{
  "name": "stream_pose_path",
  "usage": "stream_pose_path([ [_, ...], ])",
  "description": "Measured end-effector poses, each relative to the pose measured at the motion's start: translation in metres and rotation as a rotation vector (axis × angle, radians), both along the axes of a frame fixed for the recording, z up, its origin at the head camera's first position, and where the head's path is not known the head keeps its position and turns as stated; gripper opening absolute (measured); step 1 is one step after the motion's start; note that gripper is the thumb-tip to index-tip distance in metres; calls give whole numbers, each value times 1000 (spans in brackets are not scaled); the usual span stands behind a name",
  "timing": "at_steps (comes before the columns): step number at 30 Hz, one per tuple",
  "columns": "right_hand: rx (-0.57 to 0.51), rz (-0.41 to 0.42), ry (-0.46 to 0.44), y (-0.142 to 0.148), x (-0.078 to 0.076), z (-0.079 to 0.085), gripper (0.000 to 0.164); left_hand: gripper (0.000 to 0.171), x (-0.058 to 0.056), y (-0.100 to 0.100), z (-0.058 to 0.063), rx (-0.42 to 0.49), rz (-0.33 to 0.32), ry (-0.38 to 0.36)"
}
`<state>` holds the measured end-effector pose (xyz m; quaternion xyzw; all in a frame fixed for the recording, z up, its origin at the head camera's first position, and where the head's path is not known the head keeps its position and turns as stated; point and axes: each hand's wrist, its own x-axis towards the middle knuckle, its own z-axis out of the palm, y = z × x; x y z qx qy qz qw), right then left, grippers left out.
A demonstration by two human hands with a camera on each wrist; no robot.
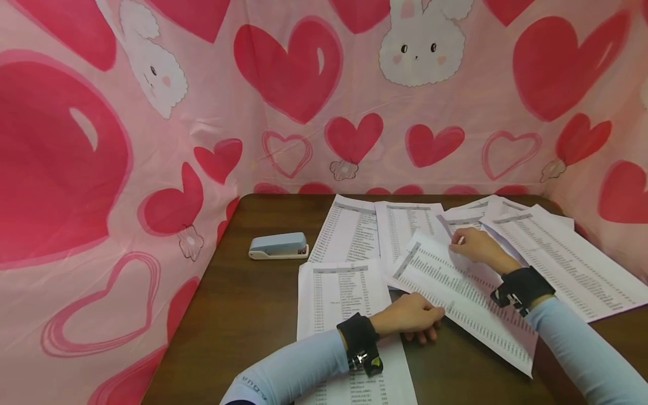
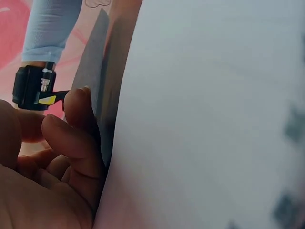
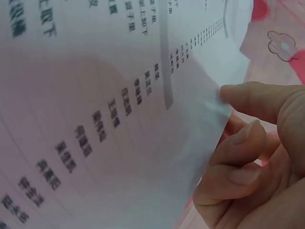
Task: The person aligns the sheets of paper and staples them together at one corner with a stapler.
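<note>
A printed sheet of paper (image 1: 471,292) lies slantwise between the two hands, its near right corner raised off the table. My right hand (image 1: 478,247) pinches its far edge; in the right wrist view the thumb (image 3: 248,98) presses one face while the curled fingers sit behind. At the near edge, my left hand (image 1: 412,315) has its fingers curled, with thumb and forefinger at the paper; their exact contact is partly hidden. Under the left forearm lies another printed sheet (image 1: 331,298), its white surface filling much of the left wrist view.
A blue and white stapler (image 1: 278,246) stands on the brown table (image 1: 228,315) at the left. More printed sheets lie at the back middle, one a left sheet (image 1: 349,230), and overlapping sheets (image 1: 572,259) spread at the right. A pink heart-patterned cloth (image 1: 354,84) surrounds the table.
</note>
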<state>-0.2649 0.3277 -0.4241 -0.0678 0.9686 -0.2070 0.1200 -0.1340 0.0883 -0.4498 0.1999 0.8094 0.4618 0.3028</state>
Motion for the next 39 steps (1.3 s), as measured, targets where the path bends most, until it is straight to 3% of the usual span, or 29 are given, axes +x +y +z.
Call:
stream_pose_path([
  [8, -9, 45, 64, 11, 0, 0, 19, 36, 0, 3, 1, 77, 37, -14],
  [13, -42, 32, 82, 17, 7, 10, 20, 36, -3, 8, 4, 119, 39, 11],
  [20, -29, -11, 13, 19, 16, 24, 29, 33, -6, 8, 7, 73, 57, 113],
  [39, -5, -41, 5, 20, 24, 41, 35, 24, -12, 12, 0, 49, 141, 86],
])
